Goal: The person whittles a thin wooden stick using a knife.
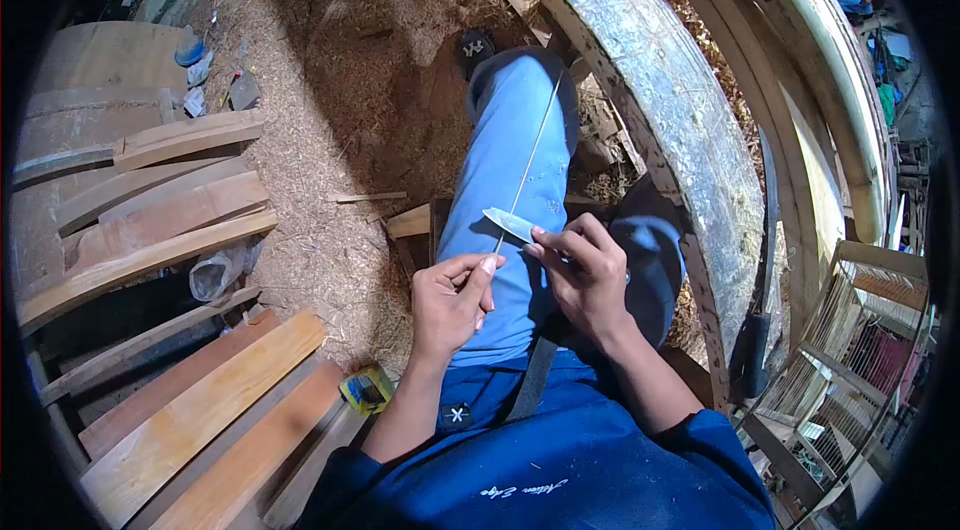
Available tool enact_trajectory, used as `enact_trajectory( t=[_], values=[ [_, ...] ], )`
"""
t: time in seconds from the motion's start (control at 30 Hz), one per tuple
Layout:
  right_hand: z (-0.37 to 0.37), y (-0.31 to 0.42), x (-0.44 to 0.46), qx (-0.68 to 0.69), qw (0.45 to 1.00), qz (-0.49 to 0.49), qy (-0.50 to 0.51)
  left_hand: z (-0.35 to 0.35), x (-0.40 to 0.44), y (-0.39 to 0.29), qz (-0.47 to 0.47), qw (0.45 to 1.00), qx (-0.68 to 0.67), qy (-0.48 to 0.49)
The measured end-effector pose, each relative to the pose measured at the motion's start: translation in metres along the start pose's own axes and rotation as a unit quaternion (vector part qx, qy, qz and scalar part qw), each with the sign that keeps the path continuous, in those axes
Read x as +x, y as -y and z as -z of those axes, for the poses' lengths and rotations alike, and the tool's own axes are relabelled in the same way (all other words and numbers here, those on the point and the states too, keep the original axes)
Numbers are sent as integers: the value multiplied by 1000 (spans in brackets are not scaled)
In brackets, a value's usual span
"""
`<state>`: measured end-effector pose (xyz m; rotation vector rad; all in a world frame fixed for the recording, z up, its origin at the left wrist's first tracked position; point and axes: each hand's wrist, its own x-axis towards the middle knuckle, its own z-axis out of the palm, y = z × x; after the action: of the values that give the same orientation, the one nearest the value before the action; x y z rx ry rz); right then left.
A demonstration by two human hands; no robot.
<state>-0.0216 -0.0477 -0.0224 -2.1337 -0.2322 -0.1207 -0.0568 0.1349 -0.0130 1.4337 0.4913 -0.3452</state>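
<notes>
My left hand is closed in a pinch around the near end of a long thin rod. The rod slants up and away over my blue trouser leg. Between the thumb and fingers of my right hand is a flat, pale, pointed blade-like piece. That piece lies across the rod just beyond my left fingertips; whether the two touch, I cannot tell. Both hands are close together above my lap.
Wooden boards lie at the left, with a small yellow and dark object beside them. Wood shavings cover the ground. A large curved panel arches on the right, near a black-handled long blade. A wooden frame stands lower right.
</notes>
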Motion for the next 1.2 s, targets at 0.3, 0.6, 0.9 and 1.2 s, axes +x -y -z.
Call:
enact_trajectory(
  t=[0.3, 0.6, 0.9, 1.2],
  values=[
    [4, 1, 6, -12, 998, -55, 4, -4, -2, 1, 12, 1000, 1, -10],
    [2, -1, 11, -20, 1000, -9, 4, 0, -7, 5, 7, 1000, -15, -14],
    [-3, 2, 12, -47, 998, 19, -20, 17, -26, 16, 27, 999, -23, -7],
    [-6, 1, 13, -87, 996, 6, -15, 43, -63, 30, 43, 999, -18, -14]
  ],
)
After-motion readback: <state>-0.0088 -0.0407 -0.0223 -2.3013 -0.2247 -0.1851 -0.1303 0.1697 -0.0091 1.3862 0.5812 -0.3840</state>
